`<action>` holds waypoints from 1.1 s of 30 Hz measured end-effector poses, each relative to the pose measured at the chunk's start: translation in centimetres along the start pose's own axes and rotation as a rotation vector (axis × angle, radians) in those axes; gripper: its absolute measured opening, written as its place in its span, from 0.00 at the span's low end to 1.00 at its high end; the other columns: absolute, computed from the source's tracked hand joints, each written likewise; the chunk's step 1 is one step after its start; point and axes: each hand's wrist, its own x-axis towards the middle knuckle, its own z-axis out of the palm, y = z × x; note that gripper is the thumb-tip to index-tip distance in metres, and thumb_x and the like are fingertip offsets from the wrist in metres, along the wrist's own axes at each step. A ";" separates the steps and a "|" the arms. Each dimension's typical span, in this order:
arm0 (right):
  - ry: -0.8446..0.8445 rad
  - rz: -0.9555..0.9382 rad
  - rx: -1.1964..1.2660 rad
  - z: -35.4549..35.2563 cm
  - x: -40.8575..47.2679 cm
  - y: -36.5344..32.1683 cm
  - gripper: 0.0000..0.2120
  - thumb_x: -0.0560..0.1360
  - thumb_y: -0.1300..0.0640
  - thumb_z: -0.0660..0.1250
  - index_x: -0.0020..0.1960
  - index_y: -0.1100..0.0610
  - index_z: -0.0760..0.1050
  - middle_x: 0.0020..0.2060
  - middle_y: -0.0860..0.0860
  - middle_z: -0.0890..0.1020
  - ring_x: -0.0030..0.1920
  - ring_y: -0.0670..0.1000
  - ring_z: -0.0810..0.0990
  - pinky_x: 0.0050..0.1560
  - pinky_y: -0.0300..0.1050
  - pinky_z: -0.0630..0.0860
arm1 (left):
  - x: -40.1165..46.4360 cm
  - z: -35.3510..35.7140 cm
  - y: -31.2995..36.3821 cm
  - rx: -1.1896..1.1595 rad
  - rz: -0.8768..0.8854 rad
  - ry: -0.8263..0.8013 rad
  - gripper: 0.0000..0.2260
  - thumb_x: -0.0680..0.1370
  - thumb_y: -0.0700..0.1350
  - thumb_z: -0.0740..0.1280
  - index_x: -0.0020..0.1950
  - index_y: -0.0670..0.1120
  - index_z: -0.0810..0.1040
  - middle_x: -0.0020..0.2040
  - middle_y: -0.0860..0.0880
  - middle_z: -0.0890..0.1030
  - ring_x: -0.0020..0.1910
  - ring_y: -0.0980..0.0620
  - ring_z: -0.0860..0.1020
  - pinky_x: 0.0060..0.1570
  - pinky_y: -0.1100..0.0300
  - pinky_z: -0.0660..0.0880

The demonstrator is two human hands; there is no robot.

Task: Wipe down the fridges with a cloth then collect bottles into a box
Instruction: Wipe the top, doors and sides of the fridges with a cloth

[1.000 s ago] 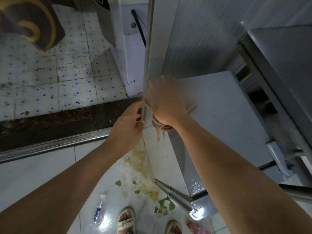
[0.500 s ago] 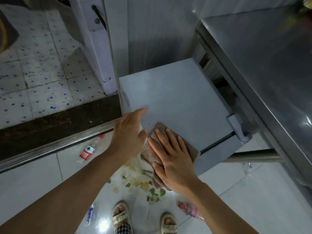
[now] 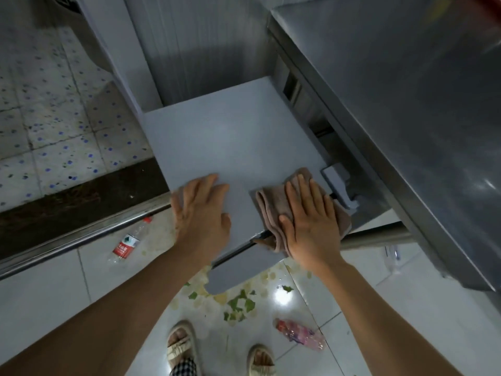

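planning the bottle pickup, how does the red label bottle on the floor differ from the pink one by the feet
The red-label bottle is clear with a red cap and lies left of the fridge, close to the metal floor rail. The pink bottle looks crumpled, with a patterned pink wrap, and lies right of the sandalled feet. Both lie on their sides on the white tiles, untouched by either hand.
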 end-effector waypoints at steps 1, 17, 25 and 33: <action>0.014 -0.009 0.006 0.0 -1.0 0.9 0.30 0.80 0.45 0.44 0.76 0.59 0.56 0.75 0.59 0.58 0.75 0.60 0.56 0.74 0.59 0.55 | 0.3 0.5 1.1 0.018 0.043 -0.001 0.24 0.74 0.46 0.65 0.69 0.53 0.66 0.75 0.53 0.58 0.71 0.47 0.55 0.69 0.42 0.50; 0.037 -0.081 -0.021 -1.3 3.0 7.4 0.28 0.81 0.47 0.44 0.77 0.57 0.50 0.77 0.56 0.49 0.77 0.59 0.47 0.74 0.57 0.47 | 0.6 2.3 4.2 0.044 -0.044 -0.036 0.25 0.77 0.51 0.62 0.72 0.63 0.61 0.76 0.61 0.55 0.75 0.53 0.51 0.69 0.42 0.51; 0.004 -0.058 -0.049 -0.5 -2.1 8.9 0.30 0.79 0.44 0.46 0.77 0.57 0.52 0.77 0.58 0.50 0.76 0.61 0.48 0.74 0.56 0.49 | -0.1 1.5 4.4 0.068 -0.054 0.009 0.23 0.74 0.45 0.66 0.69 0.56 0.69 0.75 0.54 0.61 0.73 0.48 0.56 0.68 0.40 0.54; -0.043 -0.074 0.012 -0.6 5.7 8.5 0.30 0.79 0.38 0.45 0.77 0.50 0.47 0.77 0.56 0.51 0.76 0.62 0.48 0.72 0.61 0.51 | -4.8 1.1 0.1 0.116 -0.104 0.140 0.21 0.73 0.48 0.62 0.67 0.54 0.72 0.71 0.50 0.69 0.64 0.39 0.65 0.62 0.36 0.60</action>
